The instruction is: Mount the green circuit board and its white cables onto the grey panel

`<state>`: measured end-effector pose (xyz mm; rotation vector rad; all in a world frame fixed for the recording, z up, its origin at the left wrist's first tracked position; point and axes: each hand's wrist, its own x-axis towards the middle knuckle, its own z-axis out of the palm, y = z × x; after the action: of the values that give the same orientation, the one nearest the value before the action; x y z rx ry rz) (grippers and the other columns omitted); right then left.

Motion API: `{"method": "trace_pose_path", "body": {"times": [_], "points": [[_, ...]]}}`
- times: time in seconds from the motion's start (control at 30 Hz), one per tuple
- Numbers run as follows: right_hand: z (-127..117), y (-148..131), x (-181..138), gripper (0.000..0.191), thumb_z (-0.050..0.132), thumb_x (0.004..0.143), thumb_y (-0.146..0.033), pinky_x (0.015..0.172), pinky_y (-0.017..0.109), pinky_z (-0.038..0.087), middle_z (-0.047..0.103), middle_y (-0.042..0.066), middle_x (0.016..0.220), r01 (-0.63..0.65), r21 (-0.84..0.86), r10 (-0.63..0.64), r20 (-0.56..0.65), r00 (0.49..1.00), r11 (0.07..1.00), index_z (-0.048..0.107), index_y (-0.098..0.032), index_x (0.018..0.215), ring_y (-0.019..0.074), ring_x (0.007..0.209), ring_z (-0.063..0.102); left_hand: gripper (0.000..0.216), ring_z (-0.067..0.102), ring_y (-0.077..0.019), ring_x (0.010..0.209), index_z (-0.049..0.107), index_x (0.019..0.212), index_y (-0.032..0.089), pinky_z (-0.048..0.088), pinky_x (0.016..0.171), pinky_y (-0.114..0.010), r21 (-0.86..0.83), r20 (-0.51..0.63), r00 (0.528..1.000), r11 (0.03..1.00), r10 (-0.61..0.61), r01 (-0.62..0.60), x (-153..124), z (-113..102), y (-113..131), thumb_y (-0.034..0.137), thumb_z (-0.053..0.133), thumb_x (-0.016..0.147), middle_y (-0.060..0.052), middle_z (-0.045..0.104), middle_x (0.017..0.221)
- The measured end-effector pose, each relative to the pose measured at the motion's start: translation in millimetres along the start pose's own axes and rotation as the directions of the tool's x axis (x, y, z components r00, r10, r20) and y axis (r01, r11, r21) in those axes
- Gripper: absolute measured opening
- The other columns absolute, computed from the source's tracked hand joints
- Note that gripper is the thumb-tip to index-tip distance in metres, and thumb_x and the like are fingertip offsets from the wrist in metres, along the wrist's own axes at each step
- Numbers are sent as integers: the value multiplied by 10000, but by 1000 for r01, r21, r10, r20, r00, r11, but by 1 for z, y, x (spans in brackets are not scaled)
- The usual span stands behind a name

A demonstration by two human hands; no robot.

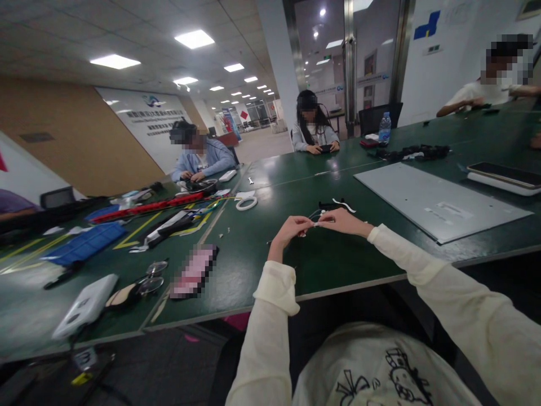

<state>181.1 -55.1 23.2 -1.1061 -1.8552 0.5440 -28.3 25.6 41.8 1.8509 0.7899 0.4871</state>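
My left hand [292,228] and my right hand [345,221] meet above the green table [253,282], fingertips pinched. Between them shows a small white piece [315,224], too small to name for certain. Thin grey wires [313,215] run beside the fingers. Just behind my right hand lies a black part [327,204] with a curved white strip [345,205] by it. My fingers hide most of what they grip.
A large grey panel [435,197] lies right, beside a phone on a white box [507,176]. Left are a pink phone [194,273], glasses [153,277], a white device [87,304], a blue tray [84,242] and a white ring [246,203]. Several people sit around the table.
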Motion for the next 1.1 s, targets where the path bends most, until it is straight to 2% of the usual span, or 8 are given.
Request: {"method": "trace_pose_path", "body": {"times": [0.13, 0.27, 0.4, 0.5, 0.6, 0.77, 0.93, 1.1], "points": [[-2, 5, 0, 195, 649, 815, -338, 592, 243, 371, 670, 3, 635, -34, -28, 34, 4, 999, 999, 756, -219, 705, 131, 574, 546, 338, 421, -64, 460, 688, 749, 138, 316, 473, -205, 4, -37, 998, 999, 41, -41, 2, -1, -2, 468, 734, 689, 41, 501, 513], [-11, 4, 5, 187, 675, 786, -359, 558, 222, 359, 645, 1, 629, -159, 190, 178, -90, 980, 969, 755, -196, 743, 112, 580, 533, 358, 404, -66, 443, 631, 689, 157, 301, 463, -205, -18, -279, 955, 994, 102, -112, 8, -6, -8, 508, 683, 731, 49, 474, 498], [-7, -12, 15, 230, 700, 768, -416, 521, 188, 359, 636, 2, 706, -208, 618, 334, -93, 938, 758, 737, -195, 817, 94, 622, 536, 358, 428, -82, 446, 600, 671, 178, 325, 489, -211, 58, -487, 865, 993, 121, -106, 13, -10, -14, 511, 579, 801, 47, 477, 501], [18, -28, 25, 265, 717, 759, -459, 493, 175, 353, 634, 4, 722, -240, 742, 337, 20, 941, 626, 720, -196, 795, 86, 623, 533, 332, 447, -98, 474, 586, 625, 178, 337, 521, -220, 191, -542, 829, 981, 138, -38, 14, -7, -16, 453, 554, 809, 37, 492, 498], [51, -37, 33, 273, 724, 755, -461, 485, 188, 344, 634, 0, 675, -293, 644, 350, 42, 936, 707, 701, -196, 692, 88, 583, 523, 326, 446, -109, 524, 564, 577, 172, 329, 539, -228, 288, -505, 842, 957, 189, -42, 16, -2, -19, 404, 549, 805, 27, 502, 514], [81, -32, 35, 398, 685, 803, -432, 547, 229, 347, 579, -8, 503, -267, 185, 284, -72, 956, 946, 642, -165, 510, 96, 503, 493, 335, 442, -109, 552, 573, 574, 170, 303, 540, -234, 409, -503, 841, 912, 200, 27, 24, 3, -25, 395, 543, 821, 33, 509, 531], [68, -27, 29, 407, 617, 865, -449, 574, 223, 346, 626, 3, 561, -155, -17, 154, -47, 987, 988, 696, -144, 607, 103, 545, 529, 348, 461, -107, 560, 583, 582, 173, 325, 538, -226, 410, -470, 854, 912, 223, -12, 29, 5, -29, 422, 552, 823, 36, 528, 541], [26, -23, 29, 332, 569, 897, -434, 679, 224, 404, 716, 46, 821, -65, -171, 45, -118, 992, 983, 744, -156, 848, 136, 734, 610, 336, 507, -107, 524, 601, 615, 175, 363, 516, -213, 300, -462, 871, 954, 165, -22, 27, 7, -31, 420, 539, 836, 32, 555, 532]]}}
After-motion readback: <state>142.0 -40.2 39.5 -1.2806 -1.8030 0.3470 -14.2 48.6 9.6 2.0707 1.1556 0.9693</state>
